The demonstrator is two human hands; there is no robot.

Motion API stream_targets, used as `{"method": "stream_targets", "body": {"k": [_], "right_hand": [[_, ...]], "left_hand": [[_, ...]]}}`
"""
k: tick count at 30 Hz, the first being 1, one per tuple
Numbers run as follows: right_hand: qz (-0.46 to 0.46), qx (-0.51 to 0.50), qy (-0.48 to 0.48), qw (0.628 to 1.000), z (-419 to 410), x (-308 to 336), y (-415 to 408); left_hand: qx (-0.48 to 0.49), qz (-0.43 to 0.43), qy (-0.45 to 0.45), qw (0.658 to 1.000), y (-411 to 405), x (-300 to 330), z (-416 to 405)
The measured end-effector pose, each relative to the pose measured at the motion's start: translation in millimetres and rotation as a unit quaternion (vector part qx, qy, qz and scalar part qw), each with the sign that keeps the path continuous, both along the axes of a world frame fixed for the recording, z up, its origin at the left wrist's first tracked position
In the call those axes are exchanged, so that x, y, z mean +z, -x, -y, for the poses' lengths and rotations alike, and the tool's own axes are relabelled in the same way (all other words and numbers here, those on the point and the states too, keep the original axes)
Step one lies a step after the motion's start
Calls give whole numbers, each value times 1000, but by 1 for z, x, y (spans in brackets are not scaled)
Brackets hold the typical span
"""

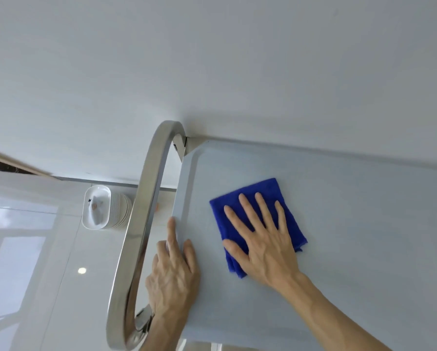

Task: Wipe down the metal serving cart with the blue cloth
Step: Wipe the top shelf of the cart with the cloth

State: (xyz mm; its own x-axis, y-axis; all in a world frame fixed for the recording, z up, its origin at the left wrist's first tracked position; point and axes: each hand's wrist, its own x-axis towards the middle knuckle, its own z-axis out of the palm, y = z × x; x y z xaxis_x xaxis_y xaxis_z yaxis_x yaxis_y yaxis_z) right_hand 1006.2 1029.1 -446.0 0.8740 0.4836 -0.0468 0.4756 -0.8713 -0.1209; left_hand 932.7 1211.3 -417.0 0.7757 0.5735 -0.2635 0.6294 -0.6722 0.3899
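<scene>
On the cart top [339, 211], your right hand [260, 239] presses the blue cloth [268, 191] with flat, spread fingers; at its nine o'clock, your left hand [174, 282] grips the edge.

The pale flat top of the metal serving cart [351, 224] lay bare to the right of and beyond the folded blue cloth [260, 198], bounded at the far edge by the white wall [212, 59]. On the left, the curved polished steel handle [146, 198] arched beside the top's edge, leaving a narrow gap occupied by the left hand [173, 277]. A stack of white oval dishes [98, 206] stood on the glossy floor [35, 249] beyond the handle.
</scene>
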Motion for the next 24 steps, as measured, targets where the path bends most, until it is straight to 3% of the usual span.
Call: {"method": "stream_targets", "body": {"k": [4, 10, 14, 21, 24], "right_hand": [[-5, 23, -3, 1000, 19, 2, -3], [14, -75, 8, 997, -31, 7, -108], [49, -140, -16, 989, -81, 2, -112], [19, 93, -37, 995, -77, 3, -67], [14, 96, -29, 995, -31, -1, -52]], "left_hand": [[-8, 3, -9, 1000, -1, 0, 2], [-14, 3, -6, 1000, -3, -1, 4], [-11, -3, -12, 1000, -4, -5, 1], [-7, 3, -25, 1000, -1, -3, 0], [-6, 1, -19, 1000, -2, -2, -1]]}}
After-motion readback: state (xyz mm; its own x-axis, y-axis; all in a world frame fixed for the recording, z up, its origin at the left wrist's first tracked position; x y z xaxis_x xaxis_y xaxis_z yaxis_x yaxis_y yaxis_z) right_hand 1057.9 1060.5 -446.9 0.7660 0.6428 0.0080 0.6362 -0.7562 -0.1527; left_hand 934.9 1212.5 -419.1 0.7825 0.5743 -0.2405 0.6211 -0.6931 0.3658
